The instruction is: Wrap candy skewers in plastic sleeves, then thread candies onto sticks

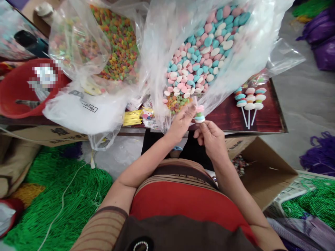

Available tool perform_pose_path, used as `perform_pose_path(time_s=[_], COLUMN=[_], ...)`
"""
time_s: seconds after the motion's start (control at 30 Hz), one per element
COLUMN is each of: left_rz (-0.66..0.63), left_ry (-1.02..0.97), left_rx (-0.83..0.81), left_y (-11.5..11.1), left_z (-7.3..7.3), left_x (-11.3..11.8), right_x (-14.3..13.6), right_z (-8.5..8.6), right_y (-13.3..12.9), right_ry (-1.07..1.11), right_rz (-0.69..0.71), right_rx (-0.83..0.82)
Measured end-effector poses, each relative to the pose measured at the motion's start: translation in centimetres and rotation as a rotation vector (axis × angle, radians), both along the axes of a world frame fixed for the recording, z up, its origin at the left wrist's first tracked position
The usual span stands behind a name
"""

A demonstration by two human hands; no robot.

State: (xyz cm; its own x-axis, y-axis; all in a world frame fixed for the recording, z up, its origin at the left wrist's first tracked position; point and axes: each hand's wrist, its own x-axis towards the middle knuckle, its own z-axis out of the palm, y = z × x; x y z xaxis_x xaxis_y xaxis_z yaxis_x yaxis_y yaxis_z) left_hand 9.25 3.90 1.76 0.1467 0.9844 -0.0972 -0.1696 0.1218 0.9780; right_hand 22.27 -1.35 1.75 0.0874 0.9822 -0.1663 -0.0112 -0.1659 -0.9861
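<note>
A short stack of candies (199, 114), pink at the top, green, blue and white below, stands upright between my hands. My right hand (211, 136) pinches just under the white candy, where a stick would be; the stick itself is hidden by the fingers. My left hand (184, 120) is at the stack's left side, its fingertips close together near the pink candy. What they grip is too small to tell. Behind is a plastic bag of pink, blue and white candies (206, 52), with small ring candies (178, 103) at its near edge.
Three finished-looking candy skewers (250, 99) lie on the dark red table (274, 115) at right. Yellow ties (132, 118), a white bag (86, 111) and a red basin (15, 90) are at left. An open cardboard box (269, 170) stands below right.
</note>
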Motion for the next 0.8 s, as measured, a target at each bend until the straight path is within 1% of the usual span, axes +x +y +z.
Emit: perform_pose_path(time_s=[0.03,0.1,0.13,0.17,0.23,0.3,0.37,0.47,0.53,0.7,0.77,0.8], left_rz=[0.01,0.104,0.127,0.135,0.089,0.042,0.037,0.069,0.081,0.122,0.163,0.185], left_ry=[0.135,0.482,0.638,0.774,0.995,1.123,1.171,1.16,1.147,1.185,1.125,1.059], left_rx=[0.099,0.35,0.437,0.489,0.494,0.449,0.427,0.46,0.468,0.436,0.42,0.408], left_y=[0.9,3.1,4.1,5.0,6.2,6.7,6.6,6.5,6.4,6.1,6.1,6.2], left_z=[-0.1,-0.5,-0.8,-1.1,-2.0,-2.7,-3.3,-3.8,-3.8,-3.7,-3.8,-3.7], left_x=[-1.3,-4.0,-5.1,-6.0,-6.9,-6.9,-6.4,-5.9,-6.0,-7.0,-7.4,-7.6], right_x=[0.3,0.7,0.8,0.8,0.7,0.6,0.5,0.5,0.6,0.7,0.4,0.3], right_z=[0.0,0.1,0.1,0.2,0.3,0.4,0.4,0.2,0.0,-0.6,-0.6,-0.5], right_y=[0.2,0.5,0.6,0.7,0.7,0.5,0.3,0.1,0.1,-0.2,-0.2,-0.2], right_ry=[0.015,0.049,0.063,0.074,0.088,0.103,0.125,0.142,0.134,0.093,0.088,0.088], right_rz=[-0.035,-0.091,-0.101,-0.102,-0.086,-0.079,-0.085,-0.088,-0.081,-0.064,-0.038,-0.019], right_rx=[0.014,0.032,0.036,0.035,0.026,0.014,0.005,0.0,-0.002,-0.014,-0.025,-0.032])
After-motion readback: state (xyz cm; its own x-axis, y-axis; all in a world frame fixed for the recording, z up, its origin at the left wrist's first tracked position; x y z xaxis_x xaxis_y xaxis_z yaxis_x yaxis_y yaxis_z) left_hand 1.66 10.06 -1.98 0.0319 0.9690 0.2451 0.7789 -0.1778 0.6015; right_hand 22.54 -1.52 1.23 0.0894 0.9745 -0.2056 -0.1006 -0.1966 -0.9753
